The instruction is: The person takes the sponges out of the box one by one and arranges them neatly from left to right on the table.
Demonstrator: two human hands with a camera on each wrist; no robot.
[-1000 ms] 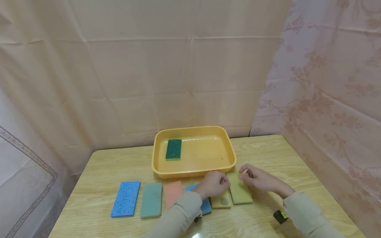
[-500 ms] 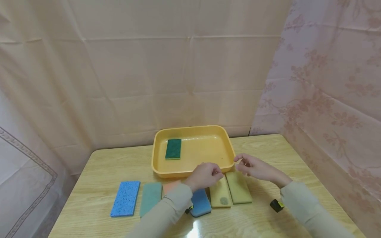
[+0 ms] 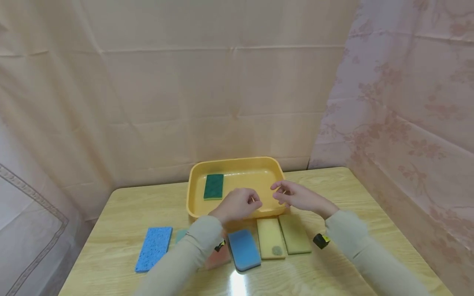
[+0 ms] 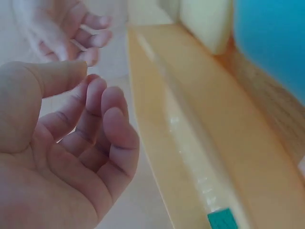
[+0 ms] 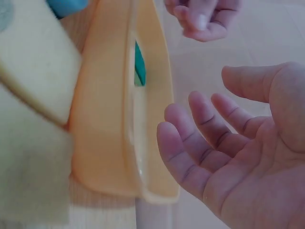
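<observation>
My left hand [image 3: 238, 203] hovers over the front of the yellow tray [image 3: 237, 163], its fingers loosely curled around nothing. At the tray's right side is my right hand [image 3: 300, 198], also holding nothing; its slack, bent fingers show in the right wrist view. Inside the tray, at the left, lies a dark green scouring sponge [image 3: 213, 187]. In front of the tray sit a blue sponge [image 3: 244, 250], a pale yellow sponge [image 3: 271, 238] with a grey round mark, and an olive-yellow sponge [image 3: 294, 234]. A pink sponge [image 3: 219, 260] is partly hidden by my left sleeve.
A speckled blue sponge [image 3: 153, 248] lies at the left end of the row. Most of a teal sponge [image 3: 180, 235] is behind the left sleeve. The wooden table [image 3: 140, 205] backs onto a beige curtain [image 3: 222, 102]; a floral cloth [image 3: 400, 123] hangs at the right.
Both hands have moved up and left, from above the yellow sponges to over the tray. The sponges lie as before; the blue and pale yellow ones are uncovered now.
</observation>
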